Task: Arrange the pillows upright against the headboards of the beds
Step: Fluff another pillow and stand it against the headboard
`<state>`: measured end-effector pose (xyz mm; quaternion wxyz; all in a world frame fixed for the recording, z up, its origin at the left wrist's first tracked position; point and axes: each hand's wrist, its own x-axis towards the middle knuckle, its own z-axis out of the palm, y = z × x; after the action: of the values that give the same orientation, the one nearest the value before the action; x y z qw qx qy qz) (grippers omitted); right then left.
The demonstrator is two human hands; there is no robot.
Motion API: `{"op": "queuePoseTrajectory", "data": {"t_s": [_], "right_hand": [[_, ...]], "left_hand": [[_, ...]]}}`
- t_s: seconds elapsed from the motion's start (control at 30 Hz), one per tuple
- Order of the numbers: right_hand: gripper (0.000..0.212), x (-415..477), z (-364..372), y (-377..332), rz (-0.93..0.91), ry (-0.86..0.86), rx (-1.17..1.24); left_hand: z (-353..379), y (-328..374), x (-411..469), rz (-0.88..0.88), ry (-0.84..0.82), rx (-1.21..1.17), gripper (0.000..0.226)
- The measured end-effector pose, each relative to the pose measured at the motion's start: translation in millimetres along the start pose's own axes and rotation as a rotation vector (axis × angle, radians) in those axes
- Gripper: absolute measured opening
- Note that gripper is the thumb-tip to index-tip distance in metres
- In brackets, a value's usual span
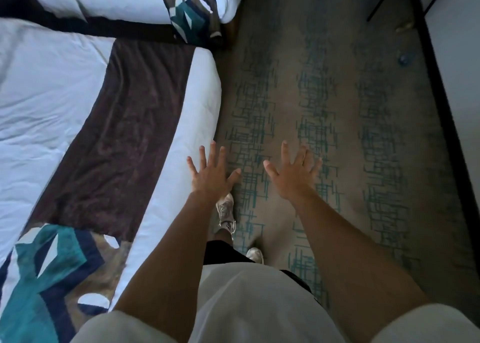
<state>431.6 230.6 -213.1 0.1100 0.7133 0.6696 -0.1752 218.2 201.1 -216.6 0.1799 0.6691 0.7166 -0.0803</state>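
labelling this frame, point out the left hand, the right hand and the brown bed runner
left hand (pixel 211 172), head view, back of the hand
right hand (pixel 293 173), head view, back of the hand
brown bed runner (pixel 117 137), head view, its middle

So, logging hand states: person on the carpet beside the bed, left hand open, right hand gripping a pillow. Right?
No. The head view shows the right hand empty, fingers spread over the carpet; no pillow shows. The left hand is open, beside the bed.
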Motion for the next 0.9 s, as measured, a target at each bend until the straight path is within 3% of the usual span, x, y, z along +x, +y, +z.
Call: {"op": "queuePoseTrajectory", "data": {"t_s": [0.47, 0.9], "right_hand": [[0.086, 219.5, -106.5, -82.3, -0.001, 0.046, -0.005], [0.085, 367.4, -174.5, -118.1, 0.021, 0.024, -0.012]], "left_hand": [[-103.4, -43.5, 236.0, -0.016, 0.113, 0.034, 0.088], [-170.7, -51.1, 400.0, 0.009, 0.076, 0.041, 0.084]]}}
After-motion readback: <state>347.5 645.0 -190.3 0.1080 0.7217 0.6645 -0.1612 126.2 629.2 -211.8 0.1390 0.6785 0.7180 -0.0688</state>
